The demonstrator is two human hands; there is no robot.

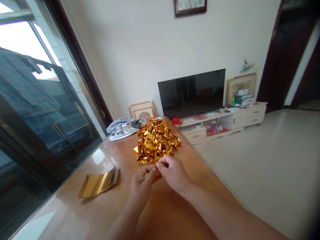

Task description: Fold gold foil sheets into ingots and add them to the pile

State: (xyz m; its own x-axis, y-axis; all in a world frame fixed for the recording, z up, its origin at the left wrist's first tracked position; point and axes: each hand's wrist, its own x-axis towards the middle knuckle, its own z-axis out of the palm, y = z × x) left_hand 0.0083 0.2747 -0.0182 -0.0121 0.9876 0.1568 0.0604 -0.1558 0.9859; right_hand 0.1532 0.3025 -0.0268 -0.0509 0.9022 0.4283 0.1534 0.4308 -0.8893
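Note:
Between my two hands is a piece of gold foil paper [156,174], partly hidden by the fingers. My left hand [143,180] pinches it from the left, thumb and forefinger pressed together. From the right, my right hand [173,170] grips its upper edge with thumb and curled fingers. Just beyond the hands lies a long heap of folded gold foil pieces [156,138], shiny and pointed. Left of my left hand, a stack of flat gold foil sheets [98,184] rests on the table, its right side curling up.
The wooden table [120,206] carries a bundle of grey cloth [122,128] at its far left. Past its far end stand a television [192,93] and a low white cabinet [237,120]. A glass door [50,100] runs along the left.

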